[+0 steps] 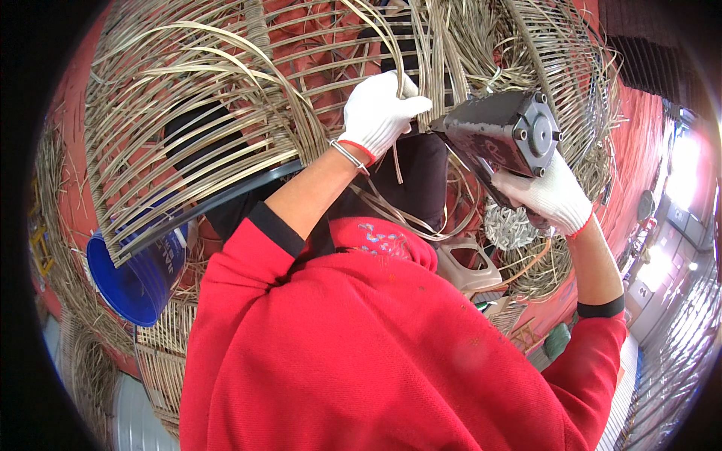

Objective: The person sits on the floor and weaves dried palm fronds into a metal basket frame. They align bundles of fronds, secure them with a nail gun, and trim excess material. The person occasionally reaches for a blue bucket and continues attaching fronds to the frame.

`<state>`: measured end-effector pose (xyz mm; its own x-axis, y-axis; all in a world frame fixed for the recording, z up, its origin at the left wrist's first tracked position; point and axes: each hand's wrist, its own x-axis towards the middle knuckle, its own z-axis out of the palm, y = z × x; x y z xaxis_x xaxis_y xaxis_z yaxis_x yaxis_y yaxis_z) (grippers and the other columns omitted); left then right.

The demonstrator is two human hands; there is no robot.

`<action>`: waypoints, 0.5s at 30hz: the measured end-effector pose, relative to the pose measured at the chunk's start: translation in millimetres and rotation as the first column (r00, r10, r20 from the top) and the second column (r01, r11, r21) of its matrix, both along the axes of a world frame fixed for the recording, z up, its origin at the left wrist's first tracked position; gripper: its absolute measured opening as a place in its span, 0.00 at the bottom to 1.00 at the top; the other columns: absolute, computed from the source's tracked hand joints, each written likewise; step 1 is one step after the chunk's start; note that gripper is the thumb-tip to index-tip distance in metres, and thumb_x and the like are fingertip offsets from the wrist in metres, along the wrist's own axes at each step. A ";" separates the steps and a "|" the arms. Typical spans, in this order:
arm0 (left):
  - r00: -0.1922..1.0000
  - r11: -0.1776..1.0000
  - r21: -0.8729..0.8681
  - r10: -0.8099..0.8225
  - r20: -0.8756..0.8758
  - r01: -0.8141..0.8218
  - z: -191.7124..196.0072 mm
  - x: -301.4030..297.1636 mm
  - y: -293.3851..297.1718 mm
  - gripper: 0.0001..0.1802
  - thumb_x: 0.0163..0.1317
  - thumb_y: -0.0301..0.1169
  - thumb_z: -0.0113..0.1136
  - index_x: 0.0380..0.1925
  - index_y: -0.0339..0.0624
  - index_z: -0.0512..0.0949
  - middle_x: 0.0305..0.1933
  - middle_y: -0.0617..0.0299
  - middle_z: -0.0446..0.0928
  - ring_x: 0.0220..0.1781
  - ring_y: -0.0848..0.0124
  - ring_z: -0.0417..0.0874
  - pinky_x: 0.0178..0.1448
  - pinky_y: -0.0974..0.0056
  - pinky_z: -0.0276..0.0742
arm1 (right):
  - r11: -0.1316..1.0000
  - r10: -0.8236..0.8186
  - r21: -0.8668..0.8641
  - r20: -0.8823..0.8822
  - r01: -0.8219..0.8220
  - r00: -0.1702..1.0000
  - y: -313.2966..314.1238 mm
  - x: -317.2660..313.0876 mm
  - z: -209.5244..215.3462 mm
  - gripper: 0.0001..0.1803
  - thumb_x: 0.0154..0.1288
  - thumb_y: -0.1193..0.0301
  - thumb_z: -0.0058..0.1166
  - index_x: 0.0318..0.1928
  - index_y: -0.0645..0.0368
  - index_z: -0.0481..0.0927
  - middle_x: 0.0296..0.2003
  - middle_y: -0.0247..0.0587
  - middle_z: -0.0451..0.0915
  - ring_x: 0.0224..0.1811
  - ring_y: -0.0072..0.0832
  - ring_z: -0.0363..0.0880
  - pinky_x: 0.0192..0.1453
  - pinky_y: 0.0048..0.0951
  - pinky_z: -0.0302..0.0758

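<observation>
My left hand [380, 116], in a white knitted glove, closes around some flat tan wicker strips [392, 45] where they meet the edge of a half-woven wicker panel [169, 161]. A loose strip end hangs below that hand. My right hand [553, 197], gloved the same way, grips the handle of a dark grey pneumatic staple gun [485, 129]. The gun's nose points left at the panel's edge, close to my left fingertips. Its exact contact with the strips is hard to see. A dark bar [248, 186] runs along the panel's near edge.
A blue bucket [124, 274] lies tipped at the left. Bundles of loose wicker strips [481, 37] lie at the far right on a red ground sheet [639, 143]. Beside my right hand are a pale tangled bundle [511, 225], a beige plastic stool [470, 263] and an orange air hose [530, 263].
</observation>
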<state>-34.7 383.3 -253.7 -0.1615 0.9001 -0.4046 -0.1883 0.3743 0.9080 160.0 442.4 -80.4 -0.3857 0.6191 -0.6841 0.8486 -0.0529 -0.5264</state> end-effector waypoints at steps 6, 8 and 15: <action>1.000 0.999 0.043 -0.005 -0.026 0.007 -2.6 0.1 -0.7 0.16 0.54 0.41 0.72 0.27 0.40 0.80 0.18 0.66 0.76 0.16 0.77 0.77 0.23 0.71 0.72 | 0.996 0.087 -0.002 0.035 -0.087 0.996 -0.4 -8.0 2.3 0.23 0.55 0.67 0.62 0.52 0.64 0.81 0.43 0.44 0.86 0.45 0.27 0.82 0.55 0.32 0.76; 0.999 0.998 0.059 -0.013 -0.050 0.016 -3.3 0.6 -0.1 0.15 0.54 0.40 0.72 0.27 0.40 0.80 0.18 0.66 0.76 0.16 0.77 0.77 0.23 0.71 0.72 | 0.995 0.101 0.016 0.054 -0.102 0.993 -0.1 -12.2 3.6 0.22 0.55 0.67 0.61 0.51 0.63 0.81 0.41 0.44 0.86 0.44 0.28 0.82 0.55 0.32 0.77; 0.998 0.999 0.019 0.033 0.048 -0.034 -8.0 3.3 1.7 0.15 0.53 0.40 0.72 0.26 0.40 0.80 0.19 0.66 0.75 0.17 0.77 0.76 0.23 0.70 0.72 | 0.986 0.160 0.033 0.105 -0.164 0.982 5.2 -23.6 2.6 0.21 0.55 0.67 0.61 0.49 0.64 0.82 0.39 0.44 0.86 0.42 0.28 0.83 0.52 0.32 0.77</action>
